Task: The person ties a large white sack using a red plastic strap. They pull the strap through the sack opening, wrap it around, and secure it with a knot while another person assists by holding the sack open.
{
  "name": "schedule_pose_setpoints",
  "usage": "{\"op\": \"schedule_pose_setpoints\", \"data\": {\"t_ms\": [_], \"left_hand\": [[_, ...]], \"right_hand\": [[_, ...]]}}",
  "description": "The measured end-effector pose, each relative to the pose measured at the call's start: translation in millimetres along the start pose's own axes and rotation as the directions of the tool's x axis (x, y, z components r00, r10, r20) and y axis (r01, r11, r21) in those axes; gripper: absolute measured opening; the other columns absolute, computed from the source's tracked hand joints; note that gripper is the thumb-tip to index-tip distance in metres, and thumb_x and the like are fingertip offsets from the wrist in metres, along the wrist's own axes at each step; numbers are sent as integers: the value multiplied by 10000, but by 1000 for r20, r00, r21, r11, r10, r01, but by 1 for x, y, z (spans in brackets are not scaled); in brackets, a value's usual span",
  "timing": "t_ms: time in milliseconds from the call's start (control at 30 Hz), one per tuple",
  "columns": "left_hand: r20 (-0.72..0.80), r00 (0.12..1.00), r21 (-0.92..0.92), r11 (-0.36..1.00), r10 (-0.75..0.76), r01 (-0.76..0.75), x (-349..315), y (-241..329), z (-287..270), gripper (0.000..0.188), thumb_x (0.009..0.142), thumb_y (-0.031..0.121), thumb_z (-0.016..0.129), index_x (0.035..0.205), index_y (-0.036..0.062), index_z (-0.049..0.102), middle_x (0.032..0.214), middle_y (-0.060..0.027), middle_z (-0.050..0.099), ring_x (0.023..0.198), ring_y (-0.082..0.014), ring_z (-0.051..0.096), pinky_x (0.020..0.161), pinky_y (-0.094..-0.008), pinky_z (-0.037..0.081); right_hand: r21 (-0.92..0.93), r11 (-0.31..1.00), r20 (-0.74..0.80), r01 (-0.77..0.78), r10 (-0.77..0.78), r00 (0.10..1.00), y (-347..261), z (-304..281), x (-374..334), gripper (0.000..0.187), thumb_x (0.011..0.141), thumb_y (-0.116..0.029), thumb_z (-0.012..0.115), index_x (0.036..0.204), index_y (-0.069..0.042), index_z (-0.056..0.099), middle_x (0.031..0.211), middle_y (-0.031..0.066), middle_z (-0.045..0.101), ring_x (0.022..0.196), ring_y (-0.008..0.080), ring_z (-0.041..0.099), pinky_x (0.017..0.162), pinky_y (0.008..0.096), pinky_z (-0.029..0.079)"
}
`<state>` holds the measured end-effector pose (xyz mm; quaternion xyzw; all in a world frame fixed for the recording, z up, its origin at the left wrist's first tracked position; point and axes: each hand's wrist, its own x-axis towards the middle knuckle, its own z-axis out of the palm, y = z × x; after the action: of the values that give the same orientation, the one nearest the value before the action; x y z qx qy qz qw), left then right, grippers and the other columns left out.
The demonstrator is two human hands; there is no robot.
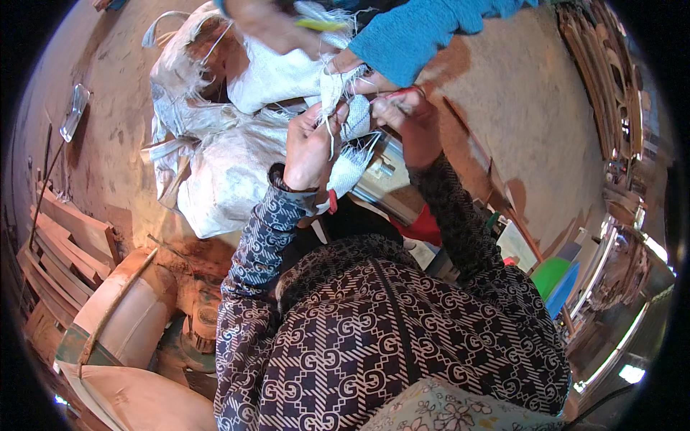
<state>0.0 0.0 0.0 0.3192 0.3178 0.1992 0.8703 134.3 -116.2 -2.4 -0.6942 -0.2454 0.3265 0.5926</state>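
Observation:
My left hand is closed in a pinch on the frayed, gathered edge of a white woven sack. Loose strands hang down past its fingers. To the right, my right hand is curled closed beside the sack's edge, partly blurred; whatever lies in its fingers is too small to make out, though a thin red line shows above them. Another person's hand and blue sleeve reach in from the top, close against the same sack.
More crumpled white sacks lie to the left. Wooden boards are stacked at far left, above a dusty machine. Long planks lean at far right. A green round object stands near my right elbow.

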Motion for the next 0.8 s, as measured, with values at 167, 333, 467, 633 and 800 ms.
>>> {"op": "schedule_pose_setpoints", "data": {"t_ms": [167,333,467,633,800], "left_hand": [[35,993,83,990,111,-114,10,2,7,72,960,92,637,976,43,687,638,89,519,489,-1,380,433,-208,241],[54,997,118,991,52,-58,9,2,12,91,953,64,634,1002,10,688,724,58,572,586,-11,442,497,-187,317],[98,987,132,981,130,-142,16,0,6,137,949,38,621,1056,-15,688,830,29,623,681,-23,497,563,-189,375],[68,986,133,978,150,-158,12,1,16,159,937,14,619,1076,-18,688,875,16,649,700,-30,506,593,-192,396],[6,972,331,917,236,-225,10,-2,10,182,936,29,636,1099,-37,683,901,8,660,750,-53,544,651,-200,428]], "right_hand": [[181,970,28,-163,161,987,-11,-1,6,183,941,-159,620,976,14,666,929,85,696,795,151,669,681,268,556],[72,997,-2,1,-1,1000,-21,-4,1,191,918,-186,679,971,-5,709,847,45,686,753,109,652,685,243,528],[71,995,75,73,-79,994,-19,-4,13,208,901,-212,716,953,-11,717,827,11,669,684,75,576,628,224,468],[461,847,245,-264,164,956,-1,-16,28,124,942,-109,657,1016,-14,687,905,0,650,790,72,565,726,209,471],[105,993,-65,46,-39,997,-2,8,26,35,929,-49,653,931,-15,645,869,21,652,752,73,573,697,229,481]]}}
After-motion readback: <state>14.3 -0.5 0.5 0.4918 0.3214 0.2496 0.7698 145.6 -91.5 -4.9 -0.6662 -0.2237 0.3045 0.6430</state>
